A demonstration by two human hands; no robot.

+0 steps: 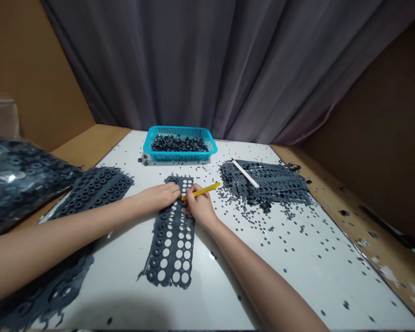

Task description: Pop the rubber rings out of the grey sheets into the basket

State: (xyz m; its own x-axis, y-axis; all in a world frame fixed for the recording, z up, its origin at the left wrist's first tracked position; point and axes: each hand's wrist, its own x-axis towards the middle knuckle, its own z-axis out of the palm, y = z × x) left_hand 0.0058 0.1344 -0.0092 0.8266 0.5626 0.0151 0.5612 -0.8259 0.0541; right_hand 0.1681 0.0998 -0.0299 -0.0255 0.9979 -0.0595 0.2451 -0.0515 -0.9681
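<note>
Left of the left grip, the bulging bag [24, 170] could slump onto the ringed sheets [102, 184] if nudged. The left grip [164, 196] rests on the middle sheet [172, 249], flat on the bench [124, 286]; whether it pinches, I cannot tell. Light pressure could let the sheet skid. The right grip [202, 207] is clamped on a yellow stick [210, 188]; a slip could nick nearby fingers. Rightward, a brushing forearm could scatter loose discs [285, 270].

Materials: bag clear, glossy; sheets dark, rubbery, ragged, round-holed; basket [181, 156] beyond both grips, latticed blue plastic; white bar [245, 173] slim, straight.
</note>
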